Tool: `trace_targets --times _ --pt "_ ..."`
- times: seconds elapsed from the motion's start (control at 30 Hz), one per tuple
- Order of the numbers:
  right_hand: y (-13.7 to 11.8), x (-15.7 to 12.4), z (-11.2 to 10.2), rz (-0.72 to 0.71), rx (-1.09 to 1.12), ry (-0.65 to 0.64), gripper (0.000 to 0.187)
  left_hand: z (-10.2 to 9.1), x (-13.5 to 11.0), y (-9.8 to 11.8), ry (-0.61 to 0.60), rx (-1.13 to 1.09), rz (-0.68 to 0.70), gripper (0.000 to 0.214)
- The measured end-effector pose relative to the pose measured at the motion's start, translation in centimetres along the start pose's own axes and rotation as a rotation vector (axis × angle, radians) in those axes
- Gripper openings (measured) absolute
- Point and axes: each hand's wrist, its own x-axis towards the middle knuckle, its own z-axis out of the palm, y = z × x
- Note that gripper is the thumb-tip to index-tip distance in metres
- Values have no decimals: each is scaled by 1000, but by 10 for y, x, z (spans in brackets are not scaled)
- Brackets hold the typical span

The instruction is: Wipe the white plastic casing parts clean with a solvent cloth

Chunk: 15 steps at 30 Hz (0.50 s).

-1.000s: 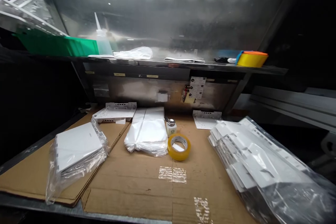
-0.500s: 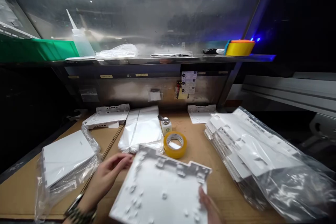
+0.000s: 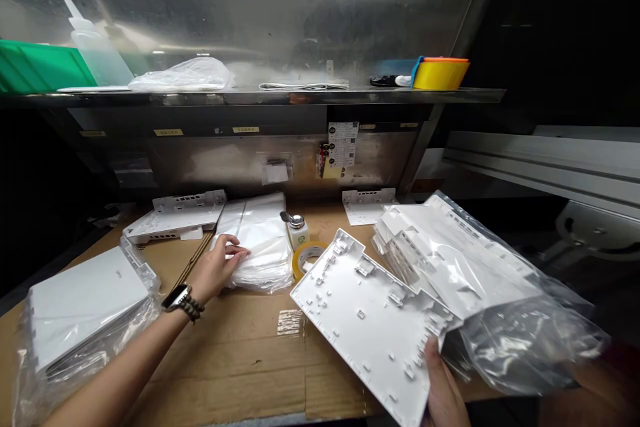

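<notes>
Here, labels (image 3: 343,144) (illegible) beyond white panel (image 3: 367,323)

One held panel (image 3: 367,320), one bag stack (image 3: 265,240) and one tape roll (image 3: 299,260) show.

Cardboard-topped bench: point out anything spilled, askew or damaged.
No spill or clear damage shows. The bagged white panels on the right lie fanned askew, not squared up, and the cardboard bears a white streaked patch, perhaps residue or worn print.

tape roll (image 3: 299,259) partly behind white panel (image 3: 367,323)
</notes>
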Motion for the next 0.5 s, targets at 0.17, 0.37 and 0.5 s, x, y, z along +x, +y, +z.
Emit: trace_targets --times 0.17,0.37,0.5 --pt "2 -1 5 8 60 -37 105 -7 17 -12 -73 -187 -80 55" --pt "6 1 -3 17 41 -19 107 -12 24 -9 -166 -438 -194 63" --pt "9 2 -6 27 20 -15 110 -14 28 -5 -200 -467 -202 64"
